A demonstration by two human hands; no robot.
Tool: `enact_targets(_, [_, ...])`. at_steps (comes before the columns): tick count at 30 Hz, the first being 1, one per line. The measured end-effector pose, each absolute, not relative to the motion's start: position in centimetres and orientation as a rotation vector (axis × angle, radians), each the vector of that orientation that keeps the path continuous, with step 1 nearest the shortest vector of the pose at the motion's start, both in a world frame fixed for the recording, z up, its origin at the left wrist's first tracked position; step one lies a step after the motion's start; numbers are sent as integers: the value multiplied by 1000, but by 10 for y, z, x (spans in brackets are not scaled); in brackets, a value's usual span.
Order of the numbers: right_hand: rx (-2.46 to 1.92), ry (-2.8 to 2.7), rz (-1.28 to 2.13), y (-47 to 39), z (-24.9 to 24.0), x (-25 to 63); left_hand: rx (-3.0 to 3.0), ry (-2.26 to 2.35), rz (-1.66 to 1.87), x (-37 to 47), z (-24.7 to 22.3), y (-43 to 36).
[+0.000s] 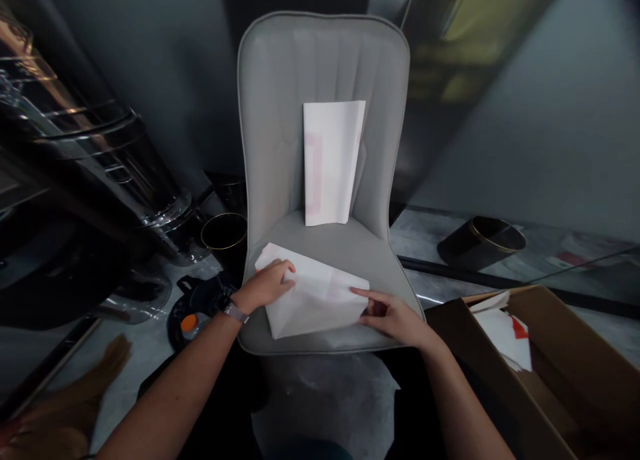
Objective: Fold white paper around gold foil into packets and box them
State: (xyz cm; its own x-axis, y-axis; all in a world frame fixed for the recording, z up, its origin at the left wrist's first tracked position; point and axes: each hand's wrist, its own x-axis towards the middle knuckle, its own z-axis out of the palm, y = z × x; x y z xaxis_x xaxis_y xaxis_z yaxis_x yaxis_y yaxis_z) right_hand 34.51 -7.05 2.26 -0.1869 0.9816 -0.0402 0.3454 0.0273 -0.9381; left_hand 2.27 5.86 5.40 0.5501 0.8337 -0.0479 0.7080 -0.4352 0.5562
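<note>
Dim room with gray walls (pixel 540 147) and gray floor (pixel 325 407), lit weakly from above.

Head view. Gray upholstered chair (pixel 325 60) directly ahead of both hands, seat beneath them, backrest beyond them. Folded white paper (pixel 313 307) flat on the seat, between and under the hands, slightly skewed. Left hand (pixel 266 287) on the upper left part of the folded white paper, fingers curled, thumb extended inward; pinch or simple pressure not possible to tell. Gray wristband (pixel 236 311) around the left wrist. Right hand (pixel 395 319) at the opposite end, loosely parted: index finger straight and touching the paper near its right edge, thumb spread lower at the same edge. Second white paper (pixel 330 163) beyond both hands, upright against the backrest, marked with a faint pink band (pixel 314 173).

Left of the left hand: dark bin with gold rim (pixel 229 257), orange cap (pixel 189 323) near floor level and, farther out, shiny dark column (pixel 145 173). Right of the right hand: open cardboard box (pixel 575 340), with white sheets (pixel 500 340) and a red patch (pixel 519 328) inside. Beyond the box: another gold-rimmed dark bin (pixel 460 247), tilted in appearance.
</note>
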Motion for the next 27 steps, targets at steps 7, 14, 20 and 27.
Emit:
enact_targets(7, [-1497, -2062, 493, -85, 23, 341, 2272, 1139, 231, 24, 53, 52])
enact_targets(14, [-1288, -2173, 599, -65, 37, 326, 2317, 1684, 968, 14, 69, 77])
enact_targets(20, [-1448, -2027, 1024, -26, 44, 315, 2184, 1647, 551, -10, 50, 101])
enact_targets(27, [-1296, -1966, 1148, -32, 56, 296, 2292, 1561, 279, -1, 51, 86])
